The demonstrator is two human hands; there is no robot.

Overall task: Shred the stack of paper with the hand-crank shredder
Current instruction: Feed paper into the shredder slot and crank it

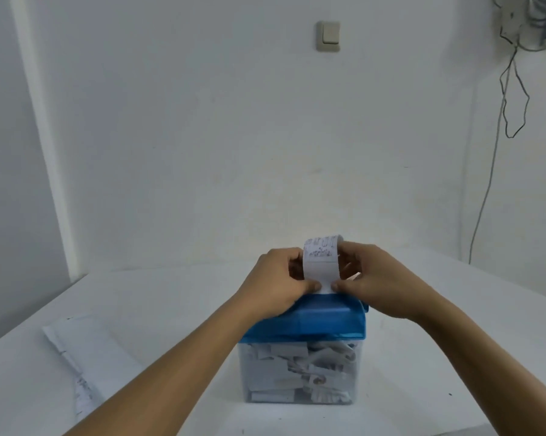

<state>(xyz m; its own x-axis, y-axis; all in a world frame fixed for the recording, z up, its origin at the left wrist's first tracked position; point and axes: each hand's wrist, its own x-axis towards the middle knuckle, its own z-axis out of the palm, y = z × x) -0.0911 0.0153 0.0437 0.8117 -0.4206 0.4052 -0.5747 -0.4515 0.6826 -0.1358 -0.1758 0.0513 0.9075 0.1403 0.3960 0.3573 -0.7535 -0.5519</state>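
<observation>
Both hands, the left hand (276, 280) and the right hand (370, 278), are pinching a paper strip (321, 265) standing upright between them, its lower end entering the blue shredder (325, 322) directly beneath, with the paper stack (82, 347) lying left of the left hand.

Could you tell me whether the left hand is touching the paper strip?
Touching. The head view shows the left hand pinching the paper strip at its lower left edge.
</observation>
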